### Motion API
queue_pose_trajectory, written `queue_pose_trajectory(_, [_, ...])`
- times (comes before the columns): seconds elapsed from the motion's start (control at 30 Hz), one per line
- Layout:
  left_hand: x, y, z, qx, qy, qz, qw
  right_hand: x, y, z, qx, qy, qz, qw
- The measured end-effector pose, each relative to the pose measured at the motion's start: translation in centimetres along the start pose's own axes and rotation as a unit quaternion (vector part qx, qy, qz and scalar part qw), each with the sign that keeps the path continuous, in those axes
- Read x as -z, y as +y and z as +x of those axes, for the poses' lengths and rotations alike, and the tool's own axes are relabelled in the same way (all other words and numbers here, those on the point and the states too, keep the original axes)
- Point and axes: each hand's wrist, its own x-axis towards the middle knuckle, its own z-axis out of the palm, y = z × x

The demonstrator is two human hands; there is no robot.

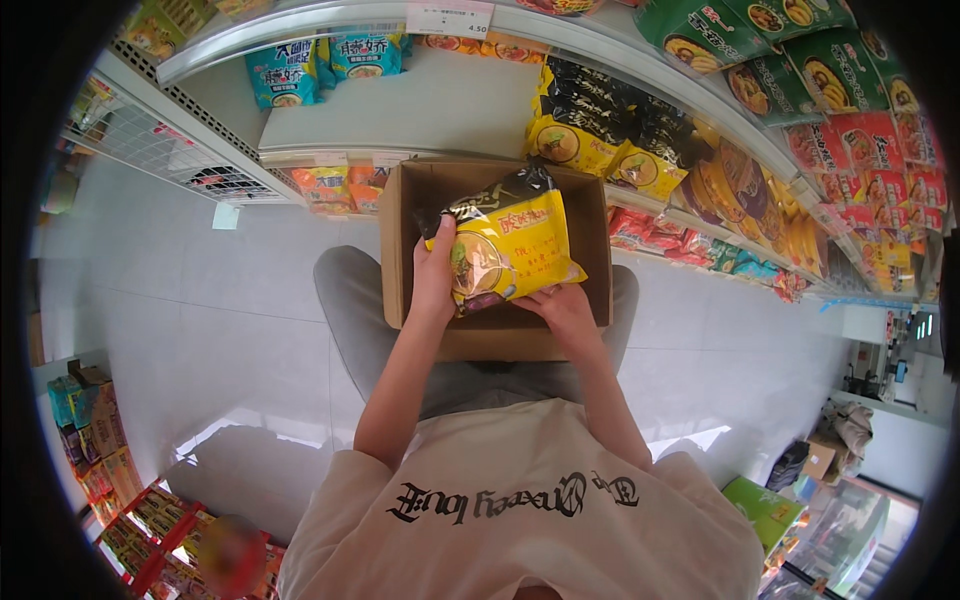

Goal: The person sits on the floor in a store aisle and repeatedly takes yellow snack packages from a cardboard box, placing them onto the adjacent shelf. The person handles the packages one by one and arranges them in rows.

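A yellow and black packet of instant noodles (517, 240) is held over an open cardboard box (495, 345). My left hand (436, 262) grips the packet's left edge, with the thumb on its front. Under the lower right edge of the packet, the fingers of my right hand (559, 304) support it. The box rests at my lap between my knees, against the shelf front. Its inside is mostly hidden by the packet and hands. Similar yellow and black packets (592, 127) stand in a row on the shelf (405, 112) just beyond the box.
Teal noodle packets (367, 54) stand at the shelf's back left. Orange packets (322, 187) lie on the lower shelf. Green packets (832, 67) and red packets (881, 142) fill the right shelving. A wire mesh rack (157, 142) is at the left. Grey tiled floor (225, 277) surrounds me.
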Motion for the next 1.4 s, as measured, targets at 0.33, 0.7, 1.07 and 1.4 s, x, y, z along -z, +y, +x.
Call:
queue_pose_trajectory(0.33, [0.1, -0.4, -0.3, -0.018, -0.097, 0.106, 0.989, -0.5, -2.3, 3.2, 0.009, 0.154, -0.011, 0.988])
queue_pose_trajectory(0.7, [0.4, -1.9, -0.4, -0.095, -0.22, 0.355, 0.904, 7.3, -10.4, 20.8, 0.073, 0.283, 0.135, 0.947])
queue_pose_trajectory(1.07, [0.4, -2.3, -1.5, -0.187, -0.255, 0.589, 0.743, 12.2, -12.4, 27.3, -0.009, 0.263, 0.146, 0.954])
queue_pose_trajectory(1.4, [0.9, -2.9, -1.2, -0.166, -0.28, 0.648, 0.689, 8.8, -13.2, 17.2, 0.061, 0.13, 0.159, 0.977])
